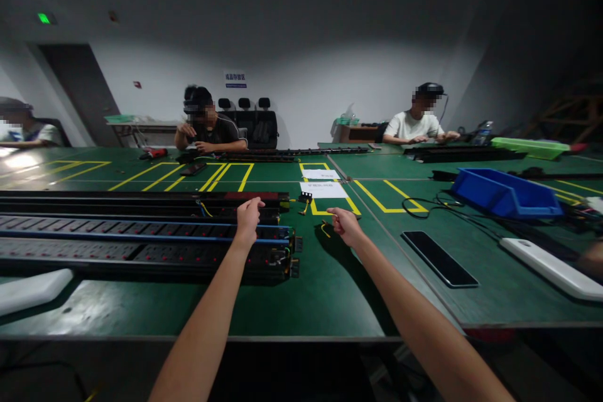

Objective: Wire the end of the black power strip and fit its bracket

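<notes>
My left hand (249,218) is closed above the right part of the long black strips (179,250), its fingers pinched; what they hold, if anything, is too small to make out. To the right, my right hand (345,225) is also closed, thumb and forefinger pressed together over the green table (339,301). Something small and yellow shows near its fingertips, but I cannot tell whether it is gripped. A short yellow wire (326,230) appears just below those fingertips. Between and beyond my hands lies a small black connector (305,197) with a yellow lead.
Right of my right arm lie a phone (439,258), a white case (551,267) and a blue bin (506,195) with black cables beside it. Paper sheets (323,190) lie ahead. A white object (35,292) is at the left. Several people sit around the table.
</notes>
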